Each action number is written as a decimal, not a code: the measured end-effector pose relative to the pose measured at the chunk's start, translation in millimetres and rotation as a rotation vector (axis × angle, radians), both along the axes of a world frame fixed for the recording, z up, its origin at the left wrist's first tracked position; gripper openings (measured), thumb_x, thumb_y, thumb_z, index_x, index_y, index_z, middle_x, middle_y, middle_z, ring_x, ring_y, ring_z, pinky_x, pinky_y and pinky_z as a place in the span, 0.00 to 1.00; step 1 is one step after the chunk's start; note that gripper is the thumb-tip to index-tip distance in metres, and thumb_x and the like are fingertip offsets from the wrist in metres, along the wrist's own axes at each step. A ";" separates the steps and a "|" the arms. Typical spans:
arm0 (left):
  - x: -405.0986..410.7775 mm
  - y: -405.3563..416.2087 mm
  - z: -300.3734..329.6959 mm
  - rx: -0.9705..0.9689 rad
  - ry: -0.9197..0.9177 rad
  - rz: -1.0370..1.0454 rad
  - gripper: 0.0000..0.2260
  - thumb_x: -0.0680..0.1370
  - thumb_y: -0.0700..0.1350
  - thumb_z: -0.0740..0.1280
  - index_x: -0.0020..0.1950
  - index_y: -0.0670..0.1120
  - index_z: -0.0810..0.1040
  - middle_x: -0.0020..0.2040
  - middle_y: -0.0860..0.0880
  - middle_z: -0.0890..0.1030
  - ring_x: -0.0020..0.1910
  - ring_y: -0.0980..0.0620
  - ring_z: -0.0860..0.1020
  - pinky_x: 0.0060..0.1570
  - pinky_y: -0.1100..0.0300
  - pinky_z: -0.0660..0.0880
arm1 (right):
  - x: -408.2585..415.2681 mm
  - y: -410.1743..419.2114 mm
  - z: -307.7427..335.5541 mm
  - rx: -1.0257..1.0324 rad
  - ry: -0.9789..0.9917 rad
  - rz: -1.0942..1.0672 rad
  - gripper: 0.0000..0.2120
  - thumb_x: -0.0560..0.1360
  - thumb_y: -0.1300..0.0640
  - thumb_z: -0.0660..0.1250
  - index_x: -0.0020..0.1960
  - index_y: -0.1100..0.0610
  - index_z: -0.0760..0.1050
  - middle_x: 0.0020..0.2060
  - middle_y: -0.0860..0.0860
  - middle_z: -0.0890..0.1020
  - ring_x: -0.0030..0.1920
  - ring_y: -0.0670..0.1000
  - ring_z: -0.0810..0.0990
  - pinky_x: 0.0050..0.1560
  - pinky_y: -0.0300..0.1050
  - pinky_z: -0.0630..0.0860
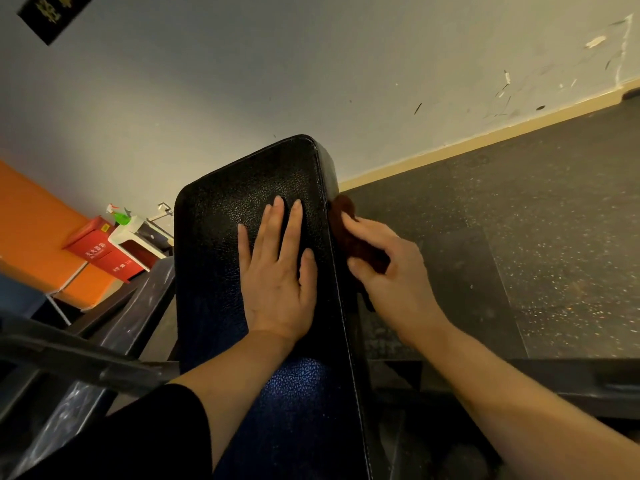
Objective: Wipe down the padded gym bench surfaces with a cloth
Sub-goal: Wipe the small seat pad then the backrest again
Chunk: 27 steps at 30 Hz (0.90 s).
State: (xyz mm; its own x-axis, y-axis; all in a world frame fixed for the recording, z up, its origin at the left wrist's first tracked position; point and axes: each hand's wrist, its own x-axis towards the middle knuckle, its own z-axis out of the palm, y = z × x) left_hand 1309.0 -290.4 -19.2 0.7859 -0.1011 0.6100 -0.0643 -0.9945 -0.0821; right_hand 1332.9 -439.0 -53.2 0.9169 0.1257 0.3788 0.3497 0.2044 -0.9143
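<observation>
black textured vinyl covers the bench pad, tilted up toward the wall. our left hand lies flat on its face, fingers straight, bracing it. our right hand grips the dark reddish cloth against the pad's right side edge, so we judge the side-wiping step is in hand. next we probably need to drag the cloth along that seam. near the wall sit a red box and a green spray bottle, well apart; the dark frame crowds our left.
</observation>
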 end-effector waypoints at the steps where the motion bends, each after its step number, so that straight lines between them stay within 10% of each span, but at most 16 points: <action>1: 0.2 -0.4 0.0 0.003 0.000 0.006 0.24 0.81 0.51 0.47 0.76 0.47 0.60 0.77 0.46 0.60 0.76 0.50 0.56 0.75 0.48 0.43 | 1.5 0.6 2.1 -0.004 0.005 -0.016 0.27 0.72 0.73 0.64 0.67 0.53 0.74 0.63 0.47 0.77 0.64 0.38 0.72 0.65 0.32 0.67; 5: -0.3 -0.5 0.4 0.009 0.006 0.003 0.24 0.81 0.50 0.48 0.76 0.47 0.60 0.77 0.46 0.60 0.76 0.50 0.55 0.75 0.47 0.43 | 43.1 13.3 35.2 0.034 0.094 -0.070 0.23 0.76 0.70 0.60 0.68 0.54 0.72 0.63 0.47 0.76 0.64 0.43 0.72 0.67 0.41 0.70; 15: 0.2 0.8 0.5 0.000 -0.010 0.006 0.24 0.80 0.49 0.49 0.76 0.46 0.61 0.76 0.45 0.61 0.76 0.49 0.57 0.75 0.48 0.43 | -22.2 -20.1 -6.9 -0.074 0.139 0.061 0.25 0.71 0.74 0.64 0.60 0.50 0.78 0.56 0.42 0.80 0.54 0.34 0.76 0.56 0.25 0.68; 20: -0.9 0.3 1.1 0.015 0.002 0.011 0.24 0.80 0.50 0.49 0.76 0.47 0.60 0.76 0.45 0.60 0.76 0.49 0.56 0.75 0.49 0.41 | 39.6 -1.7 48.3 0.110 0.171 0.119 0.22 0.79 0.67 0.57 0.69 0.53 0.71 0.67 0.49 0.73 0.67 0.47 0.71 0.70 0.47 0.67; 27: -1.9 -0.2 1.7 0.009 0.001 0.009 0.24 0.80 0.50 0.50 0.76 0.46 0.61 0.76 0.44 0.61 0.76 0.48 0.57 0.74 0.48 0.42 | -67.2 -22.4 -23.2 -0.029 0.195 0.100 0.27 0.69 0.76 0.64 0.58 0.50 0.80 0.56 0.44 0.81 0.59 0.39 0.77 0.66 0.44 0.71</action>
